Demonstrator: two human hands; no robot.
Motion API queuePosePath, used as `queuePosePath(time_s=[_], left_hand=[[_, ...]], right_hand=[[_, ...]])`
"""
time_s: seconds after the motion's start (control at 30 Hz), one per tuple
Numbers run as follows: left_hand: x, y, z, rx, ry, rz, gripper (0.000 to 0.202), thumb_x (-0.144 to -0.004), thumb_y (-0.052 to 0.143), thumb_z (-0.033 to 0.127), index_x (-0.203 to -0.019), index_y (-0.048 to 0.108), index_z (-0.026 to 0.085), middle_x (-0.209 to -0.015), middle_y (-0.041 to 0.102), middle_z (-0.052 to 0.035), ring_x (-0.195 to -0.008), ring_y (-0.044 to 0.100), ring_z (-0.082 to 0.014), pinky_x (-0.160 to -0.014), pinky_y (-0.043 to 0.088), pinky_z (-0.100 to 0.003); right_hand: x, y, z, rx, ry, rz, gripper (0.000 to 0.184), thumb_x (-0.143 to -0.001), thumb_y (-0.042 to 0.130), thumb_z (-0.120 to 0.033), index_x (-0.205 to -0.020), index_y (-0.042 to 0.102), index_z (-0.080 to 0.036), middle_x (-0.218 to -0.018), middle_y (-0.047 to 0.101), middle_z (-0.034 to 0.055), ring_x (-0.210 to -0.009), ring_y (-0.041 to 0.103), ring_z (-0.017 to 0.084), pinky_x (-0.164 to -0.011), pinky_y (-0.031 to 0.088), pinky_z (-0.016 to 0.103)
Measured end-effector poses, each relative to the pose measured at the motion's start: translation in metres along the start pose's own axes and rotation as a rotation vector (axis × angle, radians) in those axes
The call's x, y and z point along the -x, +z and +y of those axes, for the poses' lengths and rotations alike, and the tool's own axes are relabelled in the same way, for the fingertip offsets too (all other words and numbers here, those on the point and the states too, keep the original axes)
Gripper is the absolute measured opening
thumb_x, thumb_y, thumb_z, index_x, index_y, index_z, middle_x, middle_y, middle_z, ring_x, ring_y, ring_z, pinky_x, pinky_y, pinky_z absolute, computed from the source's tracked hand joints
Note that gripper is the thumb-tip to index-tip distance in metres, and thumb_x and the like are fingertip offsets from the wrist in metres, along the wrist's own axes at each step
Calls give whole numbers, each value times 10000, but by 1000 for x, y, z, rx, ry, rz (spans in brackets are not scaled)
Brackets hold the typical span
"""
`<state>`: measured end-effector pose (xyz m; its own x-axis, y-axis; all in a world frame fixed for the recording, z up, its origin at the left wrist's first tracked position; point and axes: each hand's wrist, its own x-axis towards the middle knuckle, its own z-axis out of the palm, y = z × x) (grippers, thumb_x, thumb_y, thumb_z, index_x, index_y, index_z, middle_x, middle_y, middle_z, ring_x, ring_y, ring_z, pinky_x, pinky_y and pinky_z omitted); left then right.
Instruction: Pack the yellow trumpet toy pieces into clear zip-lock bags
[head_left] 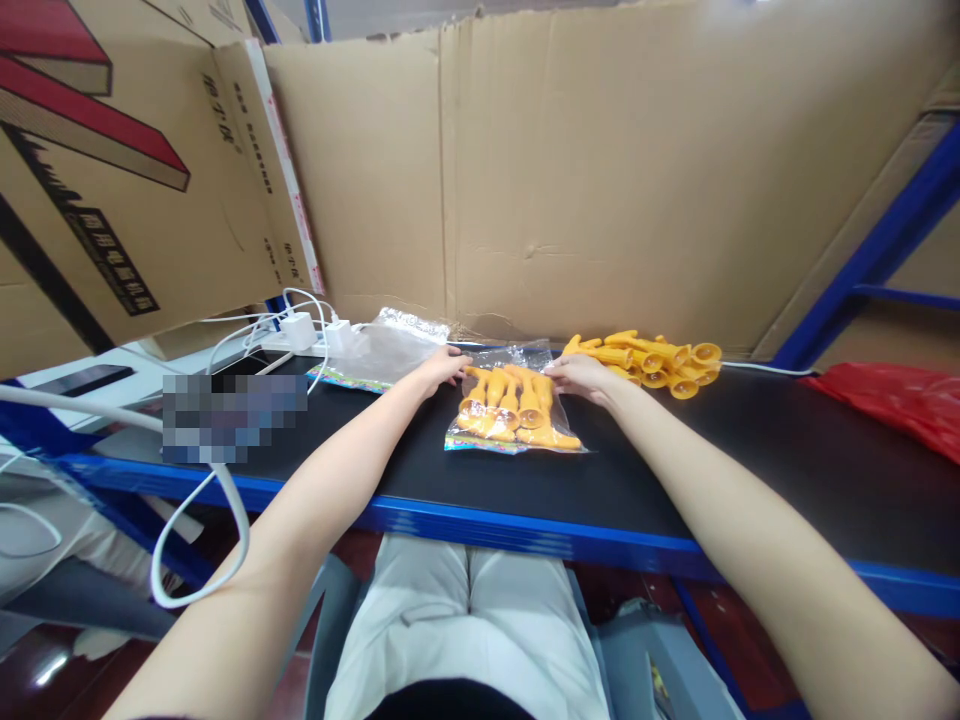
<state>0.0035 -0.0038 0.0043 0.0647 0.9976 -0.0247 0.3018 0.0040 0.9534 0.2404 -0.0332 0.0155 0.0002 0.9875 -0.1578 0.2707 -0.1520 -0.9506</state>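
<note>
A clear plastic bag (515,441) lies on the black tabletop in front of me, holding several orange plastic pieces (491,390) with round, cup-shaped ends. My left hand (444,368) is at the bag's upper left edge, its fingers closed on the plastic. On the opposite side, my right hand (583,378) has its fingers closed at the bag's upper right edge; its fingertips are partly hidden. Just beyond my right hand is a loose pile of the same orange pieces (652,360), which it is near.
Flat clear bags (360,362) lie left of my left hand. White chargers (298,330) with cables and a blurred-out item (236,415) are farther left. A red plastic bag (892,400) sits at the right. Cardboard (600,180) walls the back; a blue rail (510,530) edges the table.
</note>
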Motion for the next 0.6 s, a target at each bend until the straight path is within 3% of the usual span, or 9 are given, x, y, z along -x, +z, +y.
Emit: queuePosePath(time_s=[0.13,0.23,0.4,0.6], left_hand=[[-2,-5,0,76,-28,-39,24,-808,533,125,-790,538,110,-556,525,12,-468,483,-63,-470,351,-174],[-1,-6,2,67,-32,-60,157,-800,508,71,-650,539,106,-515,528,0,-452,481,-62,-485,376,-178],[2,-3,4,160,-80,-44,187,-805,496,37,-642,486,128,-573,591,-14,-494,561,-85,-550,454,-200],[0,-2,2,144,-68,-21,168,-841,482,80,-688,458,144,-585,595,-6,-521,590,-100,-612,512,-255]], right_hand=[[-2,1,4,-163,14,-123,134,-799,506,-70,-694,501,-154,-693,585,37,-677,565,85,-664,506,206],[-6,1,7,-179,13,-165,114,-820,535,-138,-710,514,-158,-697,587,23,-676,562,81,-661,502,200],[-9,0,9,-126,-9,-162,73,-795,575,-134,-727,547,-140,-706,583,27,-647,544,79,-612,483,179],[-10,-4,8,-101,15,-192,150,-806,533,-105,-666,521,-156,-641,544,7,-604,514,71,-625,490,189]])
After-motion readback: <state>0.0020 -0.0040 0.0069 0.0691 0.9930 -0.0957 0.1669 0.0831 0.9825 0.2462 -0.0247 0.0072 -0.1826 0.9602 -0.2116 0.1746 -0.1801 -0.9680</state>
